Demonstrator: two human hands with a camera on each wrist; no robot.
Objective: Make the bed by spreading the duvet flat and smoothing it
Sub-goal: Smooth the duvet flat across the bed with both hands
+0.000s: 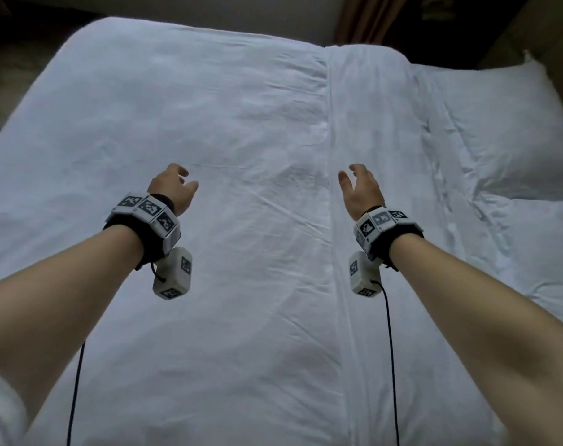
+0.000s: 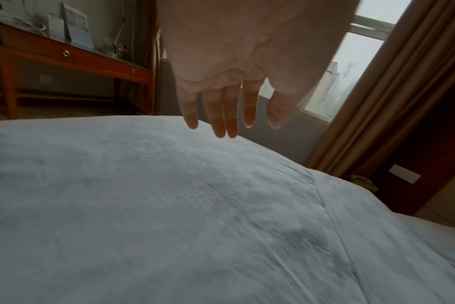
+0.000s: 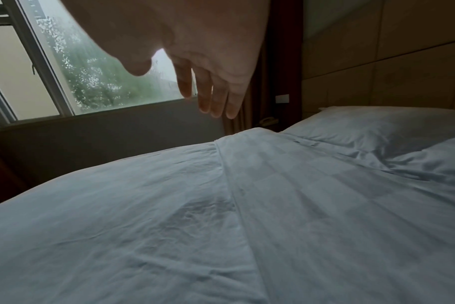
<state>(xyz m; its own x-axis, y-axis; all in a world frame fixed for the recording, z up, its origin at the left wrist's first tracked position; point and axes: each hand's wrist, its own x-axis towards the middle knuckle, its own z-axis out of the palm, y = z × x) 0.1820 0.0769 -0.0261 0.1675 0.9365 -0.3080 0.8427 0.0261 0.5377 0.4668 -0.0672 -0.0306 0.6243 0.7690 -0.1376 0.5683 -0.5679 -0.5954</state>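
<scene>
A white duvet [image 1: 209, 130] lies spread over the bed with fine wrinkles and a long fold line [image 1: 333, 162] running away from me. Both arms reach out over its middle. My left hand [image 1: 174, 186] hovers above the duvet [image 2: 169, 205] with its fingers [image 2: 222, 115] straight and slightly apart, holding nothing. My right hand [image 1: 359, 185] hovers just right of the fold, fingers [image 3: 213, 96] relaxed and pointing down, clear of the duvet [image 3: 143, 205]. Neither hand touches the fabric in the wrist views.
A white pillow [image 1: 499, 123] lies at the right end of the bed, a second [image 1: 544, 246] nearer me. A wooden desk [image 2: 73, 55] stands past the bed's foot. A window [image 3: 91, 67] and brown curtains [image 2: 392, 92] line the far wall.
</scene>
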